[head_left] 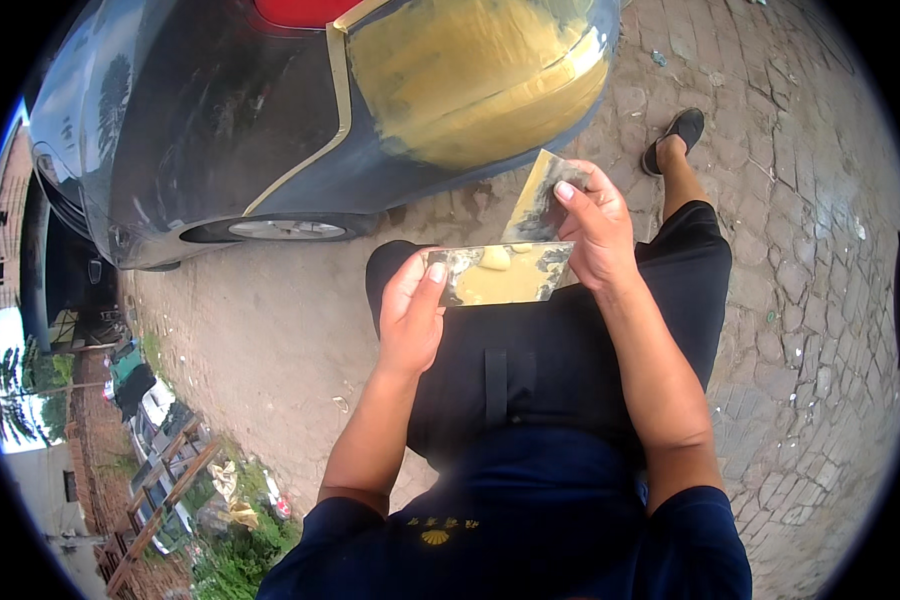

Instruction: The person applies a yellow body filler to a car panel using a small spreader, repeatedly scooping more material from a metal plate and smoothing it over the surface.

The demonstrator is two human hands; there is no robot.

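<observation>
My left hand (413,305) pinches the left end of a flat spreader (505,285) held level above my lap, its face coated in yellow putty with dark smudges and a small lump near the top edge. My right hand (595,230) grips a second smeared spreader (530,205), tilted upward, whose lower end meets or overlaps the first one's top edge. Just beyond my hands is a dark car body (190,120) with a broad patch of yellow putty (470,75) on its corner, bordered at the left by a strip of masking tape (338,100).
The car's wheel (285,228) is low at the left of my hands. Cracked paving (790,330) surrounds me, and my foot (675,135) is out to the right. At the lower left lie piled planks and scrap (170,470) among weeds, with buildings (15,220) behind.
</observation>
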